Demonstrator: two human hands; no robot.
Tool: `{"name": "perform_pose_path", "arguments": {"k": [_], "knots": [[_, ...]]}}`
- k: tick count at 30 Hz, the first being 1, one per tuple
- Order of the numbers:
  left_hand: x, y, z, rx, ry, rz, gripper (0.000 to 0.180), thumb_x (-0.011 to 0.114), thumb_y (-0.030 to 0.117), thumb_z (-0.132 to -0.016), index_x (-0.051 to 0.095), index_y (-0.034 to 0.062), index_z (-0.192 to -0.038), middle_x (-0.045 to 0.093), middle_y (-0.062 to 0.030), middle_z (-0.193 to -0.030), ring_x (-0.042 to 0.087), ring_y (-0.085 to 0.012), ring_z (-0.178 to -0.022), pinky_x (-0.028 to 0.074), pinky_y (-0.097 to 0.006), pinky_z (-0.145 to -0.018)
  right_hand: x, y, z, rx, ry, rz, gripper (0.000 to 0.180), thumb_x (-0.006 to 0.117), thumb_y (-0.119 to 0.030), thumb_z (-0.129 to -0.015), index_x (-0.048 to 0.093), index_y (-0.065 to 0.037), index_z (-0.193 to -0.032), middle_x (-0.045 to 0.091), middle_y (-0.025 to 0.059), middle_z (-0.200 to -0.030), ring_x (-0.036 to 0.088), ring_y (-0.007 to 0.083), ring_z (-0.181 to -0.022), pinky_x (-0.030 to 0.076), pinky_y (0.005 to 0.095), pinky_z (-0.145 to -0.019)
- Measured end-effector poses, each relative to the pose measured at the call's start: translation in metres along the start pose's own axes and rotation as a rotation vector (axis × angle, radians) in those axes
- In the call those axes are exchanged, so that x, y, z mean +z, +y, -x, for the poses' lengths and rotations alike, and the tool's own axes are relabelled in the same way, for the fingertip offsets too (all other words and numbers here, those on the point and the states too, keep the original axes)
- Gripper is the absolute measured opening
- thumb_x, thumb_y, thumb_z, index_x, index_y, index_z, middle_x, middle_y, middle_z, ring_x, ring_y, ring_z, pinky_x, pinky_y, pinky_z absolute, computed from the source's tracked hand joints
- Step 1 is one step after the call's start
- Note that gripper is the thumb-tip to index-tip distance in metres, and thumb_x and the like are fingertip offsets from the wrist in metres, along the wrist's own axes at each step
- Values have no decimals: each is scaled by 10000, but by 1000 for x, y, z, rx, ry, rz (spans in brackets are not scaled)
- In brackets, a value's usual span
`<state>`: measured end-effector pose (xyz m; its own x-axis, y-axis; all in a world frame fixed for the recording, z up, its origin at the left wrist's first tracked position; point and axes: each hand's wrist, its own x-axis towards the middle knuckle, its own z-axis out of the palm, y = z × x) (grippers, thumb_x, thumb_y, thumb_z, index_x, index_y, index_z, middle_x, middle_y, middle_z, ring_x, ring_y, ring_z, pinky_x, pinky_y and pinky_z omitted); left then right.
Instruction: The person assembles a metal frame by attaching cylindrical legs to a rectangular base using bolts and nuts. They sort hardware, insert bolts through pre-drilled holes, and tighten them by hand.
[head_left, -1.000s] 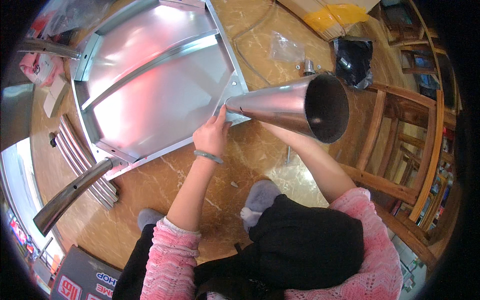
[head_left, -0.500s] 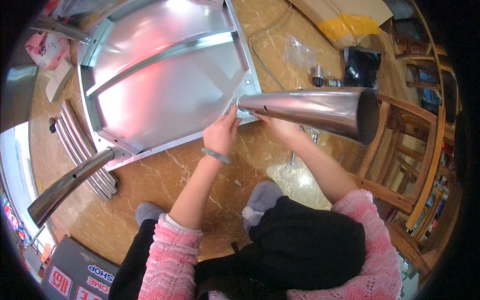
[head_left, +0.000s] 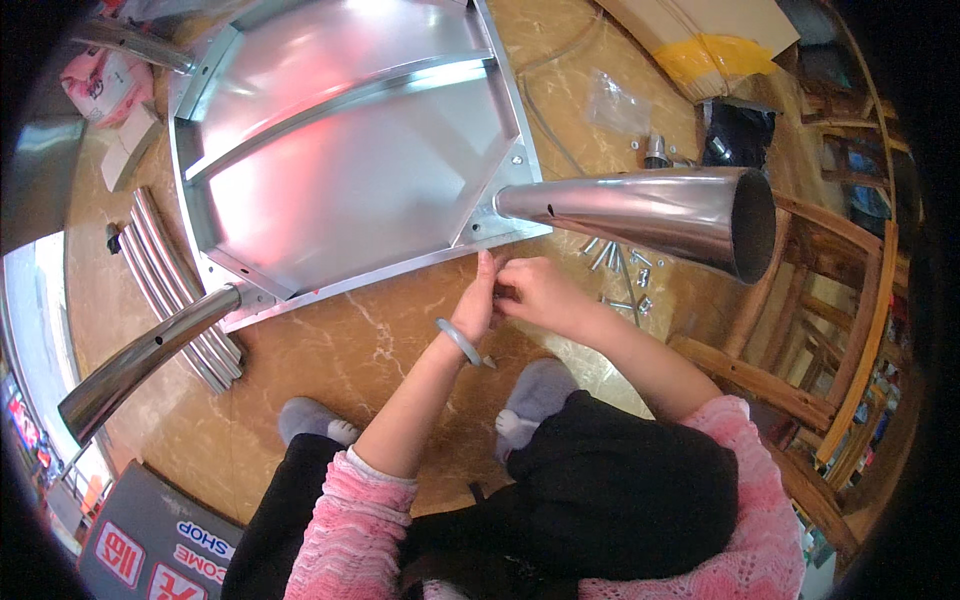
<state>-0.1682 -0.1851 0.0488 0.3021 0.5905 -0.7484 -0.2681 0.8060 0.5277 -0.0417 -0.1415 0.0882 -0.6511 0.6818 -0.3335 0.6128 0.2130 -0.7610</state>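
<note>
My left hand (head_left: 482,300) and my right hand (head_left: 538,292) meet fingertip to fingertip over the marble floor. They are just below the front edge of a shiny steel panel (head_left: 350,150). Anything small pinched between them is hidden by the fingers. A pale bangle (head_left: 458,342) sits on my left wrist. Right above my hands a wide steel cone leg (head_left: 640,215) juts from the panel's near right corner, with neither hand touching it. A second cone leg (head_left: 140,355) sticks out from the panel's left corner.
Loose screws (head_left: 620,270) lie on the floor right of my hands. A wooden chair (head_left: 820,330) stands at the right and curved steel tubes (head_left: 170,280) lie at the left. Farther off are a cardboard box (head_left: 710,40), a black bag (head_left: 735,130) and a clear plastic bag (head_left: 615,100). My grey slippers (head_left: 530,400) are below.
My right hand has left the underside of the cone leg and my left hand has left its narrow end. Both hands have come together lower, in front of the panel edge.
</note>
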Motion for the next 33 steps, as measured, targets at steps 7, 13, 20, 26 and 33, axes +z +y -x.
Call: {"name": "perform_pose_path", "arguments": {"k": [7,13,20,26,33], "knots": [[-20,-3,2,218,42,84,300,474,349,-909,591,79,-851,456,26,-581,404,-77,-510,308,-243,-446,-6,-13,-11,303,244,-295,198,646,-119,-699,622,6,-851,616,155,-789,608,266,-704,475,348,-628],[-30,11,-2,650,590,-850,249,600,156,-788,602,107,-1032,595,-108,-751,587,-276,-656,452,-364,-564,17,-4,-31,59,545,-9,168,601,-67,-766,589,7,-916,603,155,-842,607,297,-729,493,352,-636],[-31,13,-6,647,591,-908,253,602,144,-780,616,113,-1030,605,-101,-750,568,-302,-636,454,-380,-567,29,8,-40,26,481,331,171,563,-48,-773,545,4,-935,549,158,-834,587,326,-730,493,401,-620],[-43,15,4,604,569,-471,150,566,60,-794,642,54,-924,535,-63,-598,490,-109,-530,397,-249,-512,33,15,-44,11,420,342,176,551,-52,-801,569,-13,-972,554,145,-864,579,334,-733,479,405,-614],[-59,36,30,313,172,-240,170,513,110,-862,629,39,-965,530,22,-662,394,-45,-522,340,-206,-472,26,15,-49,-30,444,466,205,578,-66,-791,578,-44,-995,554,121,-840,586,307,-714,480,385,-601]]}}
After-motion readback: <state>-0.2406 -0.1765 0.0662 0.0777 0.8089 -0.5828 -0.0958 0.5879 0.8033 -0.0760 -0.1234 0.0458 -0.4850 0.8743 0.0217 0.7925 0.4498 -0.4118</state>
